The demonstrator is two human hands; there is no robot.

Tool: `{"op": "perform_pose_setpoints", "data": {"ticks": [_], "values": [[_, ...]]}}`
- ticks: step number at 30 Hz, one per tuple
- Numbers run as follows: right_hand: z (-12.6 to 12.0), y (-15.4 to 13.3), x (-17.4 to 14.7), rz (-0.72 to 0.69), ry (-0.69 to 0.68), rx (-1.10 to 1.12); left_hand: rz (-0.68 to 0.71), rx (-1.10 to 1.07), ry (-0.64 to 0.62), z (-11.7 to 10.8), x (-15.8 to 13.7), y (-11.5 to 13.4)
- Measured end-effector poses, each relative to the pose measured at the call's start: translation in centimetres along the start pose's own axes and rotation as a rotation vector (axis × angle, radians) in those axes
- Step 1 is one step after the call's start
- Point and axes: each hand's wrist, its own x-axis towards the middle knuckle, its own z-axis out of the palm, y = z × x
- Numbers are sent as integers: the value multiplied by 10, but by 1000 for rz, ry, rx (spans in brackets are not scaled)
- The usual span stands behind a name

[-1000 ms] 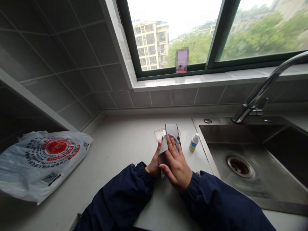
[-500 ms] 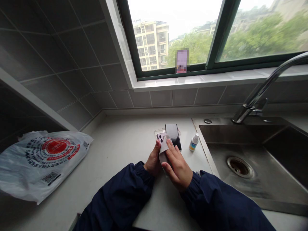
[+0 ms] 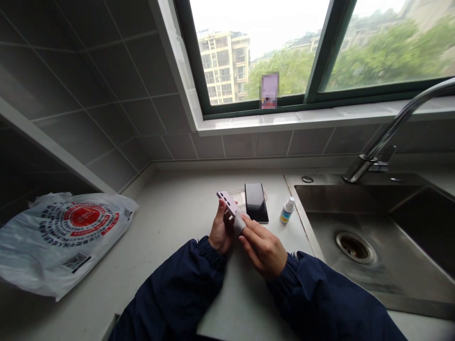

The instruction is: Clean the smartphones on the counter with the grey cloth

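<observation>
A pale purple smartphone [image 3: 227, 201] is held tilted in my left hand [image 3: 221, 229], its back with several camera lenses facing up. My left thumb presses along its near edge. A grey cloth [image 3: 239, 223] is pinched in the fingers of my right hand [image 3: 265, 244] and lies against the lower right side of the phone. Just beyond my hands, a second phone with a dark screen [image 3: 256, 202] rests on the counter. Partly under it is a clear phone case [image 3: 239, 195]. A small white spray bottle [image 3: 287, 210] with a blue and yellow label stands to the right.
The steel sink [image 3: 384, 289] with its curved tap [image 3: 380, 135] takes up the right side. On the left, a white plastic bag [image 3: 81, 241] with red and black print lies on the white counter [image 3: 170, 208]. A window [image 3: 256, 61] is ahead above the sill.
The phone has tipped and shifted left in my left hand, showing more of its camera end. My right hand with the cloth has slid down from the camera area to the phone's lower side.
</observation>
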Motion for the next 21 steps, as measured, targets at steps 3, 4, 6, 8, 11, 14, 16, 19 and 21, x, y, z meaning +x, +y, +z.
{"op": "perform_pose_setpoints", "data": {"ticks": [3,4,6,8,11,14,16,19,21], "values": [[2,2,0,-1,-4,-23,-76,14,-109,0,-1,-4],[2,3,0,-2,-4,-26,-92,17,-150,1,-2,-6],[3,4,1,1,-3,-26,-94,30,-192,3,-4,-9],[3,4,1,4,-10,-28,-77,47,-191,4,-6,-11],[2,3,1,4,-23,-40,-61,36,-184,4,-6,-11],[2,1,1,-22,-39,-48,-69,-2,-160,3,-6,-9],[2,0,1,-37,-56,-61,-54,-33,-124,5,-5,-5],[3,-1,1,-28,-88,-99,29,-74,-12,8,-4,3],[4,0,0,-11,-105,-113,42,-73,62,10,-3,7]]}}
